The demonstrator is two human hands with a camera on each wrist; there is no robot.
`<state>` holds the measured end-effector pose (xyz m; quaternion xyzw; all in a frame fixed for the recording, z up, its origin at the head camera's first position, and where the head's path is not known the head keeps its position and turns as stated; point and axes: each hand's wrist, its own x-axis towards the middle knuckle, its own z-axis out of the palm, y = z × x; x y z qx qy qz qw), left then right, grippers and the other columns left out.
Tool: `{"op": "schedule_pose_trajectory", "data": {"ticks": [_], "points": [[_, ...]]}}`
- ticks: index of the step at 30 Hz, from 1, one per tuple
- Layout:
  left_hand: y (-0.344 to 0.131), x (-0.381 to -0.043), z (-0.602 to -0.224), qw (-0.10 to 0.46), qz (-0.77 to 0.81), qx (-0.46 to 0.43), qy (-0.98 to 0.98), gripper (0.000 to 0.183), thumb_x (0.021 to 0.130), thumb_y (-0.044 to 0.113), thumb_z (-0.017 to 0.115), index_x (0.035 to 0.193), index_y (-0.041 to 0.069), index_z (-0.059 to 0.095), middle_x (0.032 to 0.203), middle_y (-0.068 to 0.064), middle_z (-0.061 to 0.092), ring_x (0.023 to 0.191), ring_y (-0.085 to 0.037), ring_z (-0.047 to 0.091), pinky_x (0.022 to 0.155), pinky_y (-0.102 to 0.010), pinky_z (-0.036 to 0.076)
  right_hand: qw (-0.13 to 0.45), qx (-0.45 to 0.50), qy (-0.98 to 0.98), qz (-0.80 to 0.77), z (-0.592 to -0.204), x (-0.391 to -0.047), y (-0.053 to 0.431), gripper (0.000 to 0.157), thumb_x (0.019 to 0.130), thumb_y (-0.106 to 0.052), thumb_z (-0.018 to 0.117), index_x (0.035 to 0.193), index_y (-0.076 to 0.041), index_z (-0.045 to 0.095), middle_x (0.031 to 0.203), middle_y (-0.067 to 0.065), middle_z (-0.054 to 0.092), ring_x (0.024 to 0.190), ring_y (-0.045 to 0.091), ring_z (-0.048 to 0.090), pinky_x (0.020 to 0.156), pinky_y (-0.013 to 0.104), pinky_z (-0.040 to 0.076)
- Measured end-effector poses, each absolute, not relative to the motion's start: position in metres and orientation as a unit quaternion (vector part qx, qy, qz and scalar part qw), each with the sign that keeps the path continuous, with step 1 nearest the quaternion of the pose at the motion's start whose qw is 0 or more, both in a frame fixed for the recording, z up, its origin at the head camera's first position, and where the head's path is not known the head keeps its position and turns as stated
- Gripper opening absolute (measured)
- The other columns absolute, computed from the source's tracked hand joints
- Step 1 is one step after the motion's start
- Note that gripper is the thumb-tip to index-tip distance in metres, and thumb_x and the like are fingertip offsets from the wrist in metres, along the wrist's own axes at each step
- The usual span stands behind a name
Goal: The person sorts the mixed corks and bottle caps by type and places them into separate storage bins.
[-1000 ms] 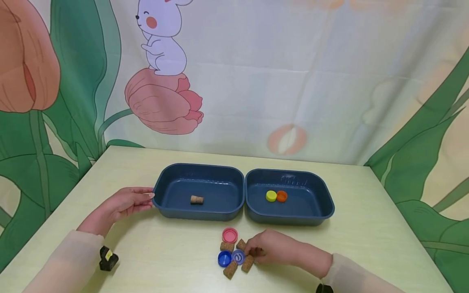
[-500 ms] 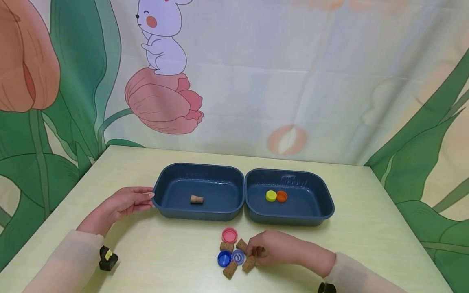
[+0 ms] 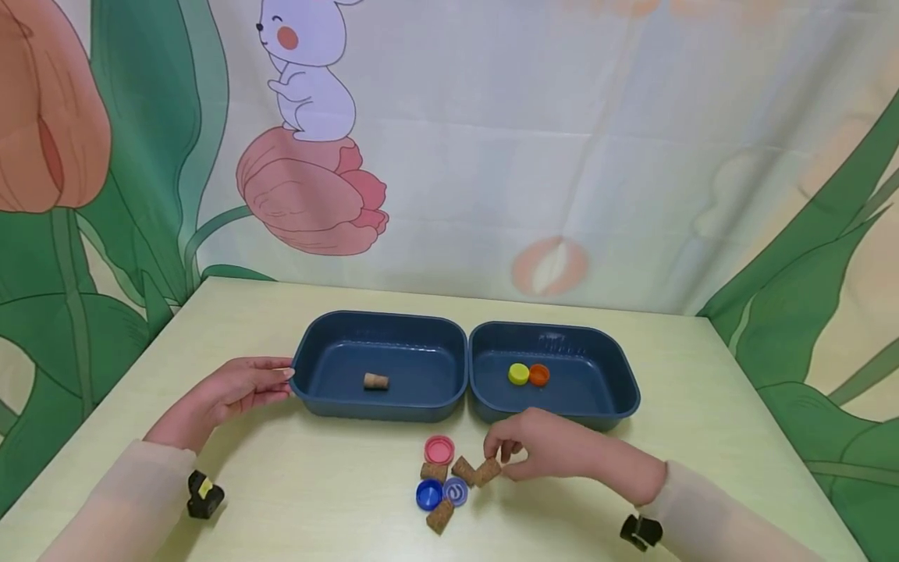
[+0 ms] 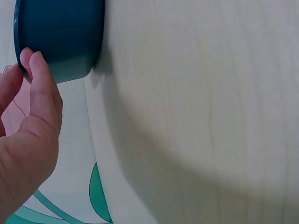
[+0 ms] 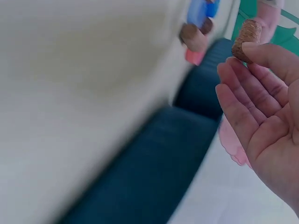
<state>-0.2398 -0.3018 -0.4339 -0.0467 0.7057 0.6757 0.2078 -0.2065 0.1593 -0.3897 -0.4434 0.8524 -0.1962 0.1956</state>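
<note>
My right hand [image 3: 551, 445] pinches a cork [image 5: 247, 39] between thumb and fingertips, just above the table and in front of the right tray. Beside it lies a small cluster: several corks, such as one cork [image 3: 440, 517], a blue bottle cap [image 3: 429, 495], a pale purple cap [image 3: 456, 492] and a pink cap [image 3: 439, 450]. My left hand [image 3: 239, 390] holds the left edge of the left blue tray [image 3: 382, 410], thumb at the rim. That tray contains one cork [image 3: 375, 382]. A yellow cap [image 3: 518, 374] and an orange cap [image 3: 539, 375] lie in the right blue tray [image 3: 597, 390].
Both trays stand side by side, almost touching, on a pale wooden table [image 3: 316, 484]. A printed curtain [image 3: 456, 156] with flowers and a rabbit hangs behind the table. A black wrist camera [image 3: 205, 495] sits on the left sleeve, another camera [image 3: 641, 532] on the right.
My right hand has gripped a cork from the right side of the cluster and moved it up and slightly towards the right tray. My left hand has stayed at the left tray's edge.
</note>
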Motion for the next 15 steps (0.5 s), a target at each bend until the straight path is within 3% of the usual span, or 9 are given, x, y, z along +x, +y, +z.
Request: {"op": "schedule_pose_trajectory", "data": {"ticks": [5, 15], "points": [[-0.302, -0.241, -0.432, 0.206, 0.675, -0.051, 0.706, 0.048, 0.104, 0.011, 0.059, 0.143, -0.011, 0.043, 0.084, 0.006, 0.075, 0.079, -0.006, 0.074, 0.079, -0.020, 0.063, 0.190, -0.436, 0.853, -0.217, -0.368, -0.216, 0.161, 0.017, 0.089, -0.006, 0.075, 0.105, -0.011, 0.070, 0.097, -0.003, 0.075, 0.086, -0.002, 0.066, 0.087, 0.021, 0.061], [-0.302, -0.241, -0.435, 0.209, 0.676, -0.048, 0.705, 0.053, 0.104, 0.010, 0.058, 0.146, -0.014, 0.037, 0.084, 0.006, 0.074, 0.078, -0.006, 0.074, 0.078, -0.020, 0.063, 0.167, -0.427, 0.854, -0.245, -0.331, -0.234, 0.164, 0.016, 0.091, -0.005, 0.073, 0.106, -0.008, 0.068, 0.099, 0.002, 0.073, 0.090, 0.005, 0.069, 0.088, 0.024, 0.062]]}}
